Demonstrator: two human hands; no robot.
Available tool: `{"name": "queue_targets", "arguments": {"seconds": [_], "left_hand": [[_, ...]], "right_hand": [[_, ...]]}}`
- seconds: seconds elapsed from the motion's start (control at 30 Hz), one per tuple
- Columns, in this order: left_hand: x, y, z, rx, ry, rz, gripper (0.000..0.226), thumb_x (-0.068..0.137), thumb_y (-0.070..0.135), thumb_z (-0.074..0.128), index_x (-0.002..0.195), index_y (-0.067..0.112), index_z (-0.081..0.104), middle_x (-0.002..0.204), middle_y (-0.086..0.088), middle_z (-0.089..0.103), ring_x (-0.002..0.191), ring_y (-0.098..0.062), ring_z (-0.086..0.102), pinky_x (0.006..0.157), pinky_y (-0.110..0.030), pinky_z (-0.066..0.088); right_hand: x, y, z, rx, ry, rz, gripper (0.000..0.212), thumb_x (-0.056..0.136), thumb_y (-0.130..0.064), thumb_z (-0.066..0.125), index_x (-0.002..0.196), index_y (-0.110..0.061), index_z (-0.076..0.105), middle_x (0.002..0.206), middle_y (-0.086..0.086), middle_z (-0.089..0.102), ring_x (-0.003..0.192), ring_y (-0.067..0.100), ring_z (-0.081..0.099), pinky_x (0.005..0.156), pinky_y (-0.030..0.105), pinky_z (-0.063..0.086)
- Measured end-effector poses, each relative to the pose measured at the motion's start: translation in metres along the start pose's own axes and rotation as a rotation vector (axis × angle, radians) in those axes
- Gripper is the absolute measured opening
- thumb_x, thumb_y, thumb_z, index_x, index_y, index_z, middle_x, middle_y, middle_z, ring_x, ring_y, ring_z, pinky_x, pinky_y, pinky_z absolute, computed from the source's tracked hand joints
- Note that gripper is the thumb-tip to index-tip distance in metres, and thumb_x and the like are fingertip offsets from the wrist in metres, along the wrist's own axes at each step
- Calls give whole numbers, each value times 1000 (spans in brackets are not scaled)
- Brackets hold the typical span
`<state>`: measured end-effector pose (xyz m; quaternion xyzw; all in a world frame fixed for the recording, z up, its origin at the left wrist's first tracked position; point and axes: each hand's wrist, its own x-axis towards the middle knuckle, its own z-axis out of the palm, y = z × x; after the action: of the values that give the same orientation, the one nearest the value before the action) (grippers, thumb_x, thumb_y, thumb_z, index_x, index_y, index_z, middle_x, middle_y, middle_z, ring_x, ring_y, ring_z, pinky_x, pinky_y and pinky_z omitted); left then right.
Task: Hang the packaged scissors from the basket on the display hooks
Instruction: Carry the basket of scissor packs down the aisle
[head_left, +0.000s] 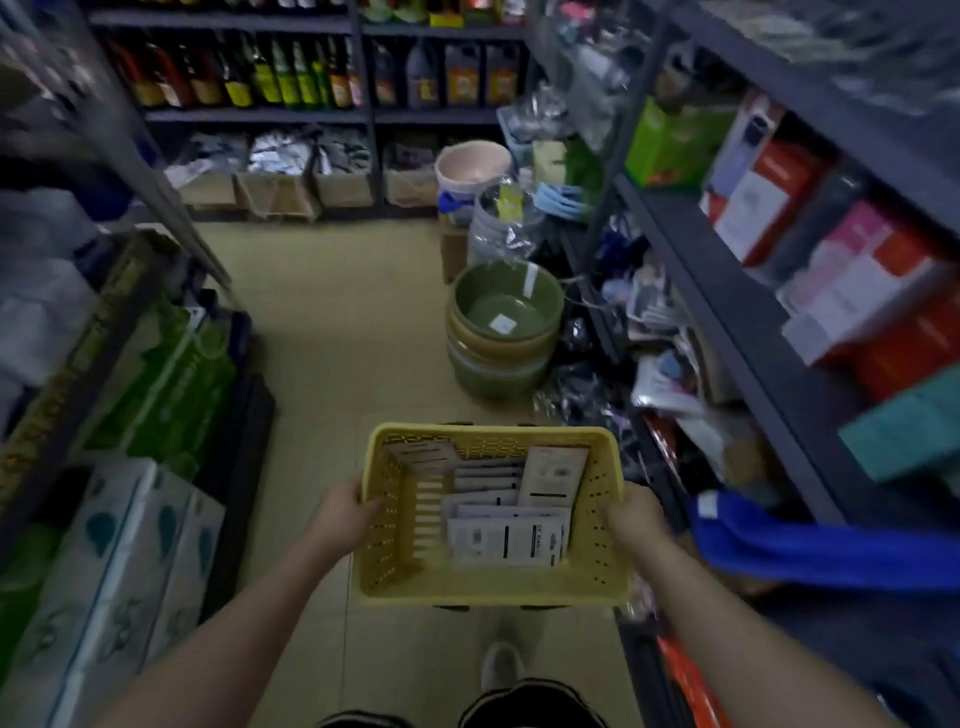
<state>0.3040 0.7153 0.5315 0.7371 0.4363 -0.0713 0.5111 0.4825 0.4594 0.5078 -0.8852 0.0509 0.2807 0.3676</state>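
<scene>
1. I have both hands on the yellow plastic basket (491, 587), carried level in front of me over the aisle floor. My left hand (345, 514) grips the left rim, fingers curled over the perforated wall; my right hand (631, 517) clamps the right rim the same way.
2. The packaged scissors (506, 538) lie inside the basket, a loose overlapping stack of flat cards toward the right and near side, with one card (553, 475) leaning up against the far right wall.
3. I judge these packs to be light and fairly stiff: thin backing cards, probably slick, and likely to slide over each other if the basket tips.
4. The best hold looks like a pinch at a card's top edge, near where a hang hole would be; I can't make out the holes here.
5. No display hooks are visible yet. Stacked green basins (501, 332) stand on the floor ahead.
</scene>
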Motion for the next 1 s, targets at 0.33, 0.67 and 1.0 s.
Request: {"name": "queue_targets", "arguments": {"seconds": [0.33, 0.67, 1.0], "left_hand": [[213, 105, -116, -21, 81, -8, 26, 90, 9, 49, 114, 5, 58, 103, -10, 65, 92, -22, 63, 77, -32, 51], [449, 211, -278, 149, 53, 35, 24, 87, 10, 52, 108, 4, 61, 101, -13, 68, 92, -26, 65, 82, -41, 55], [707, 351, -359, 250, 24, 148, 26, 79, 6, 54, 104, 6, 64, 100, -13, 70, 88, -27, 66, 74, -32, 52]], "right_hand": [[184, -240, 56, -77, -80, -85, 17, 84, -5, 50, 78, -9, 66, 83, 13, 69, 78, 30, 66, 70, 39, 58], [330, -460, 142, -57, -59, -89, 22, 88, -3, 44, 88, -1, 66, 82, 14, 67, 78, 31, 64, 73, 42, 57], [542, -651, 197, -25, 102, -155, 14, 96, -14, 43, 88, -14, 55, 79, 5, 60, 75, 27, 59, 69, 39, 51]]}}
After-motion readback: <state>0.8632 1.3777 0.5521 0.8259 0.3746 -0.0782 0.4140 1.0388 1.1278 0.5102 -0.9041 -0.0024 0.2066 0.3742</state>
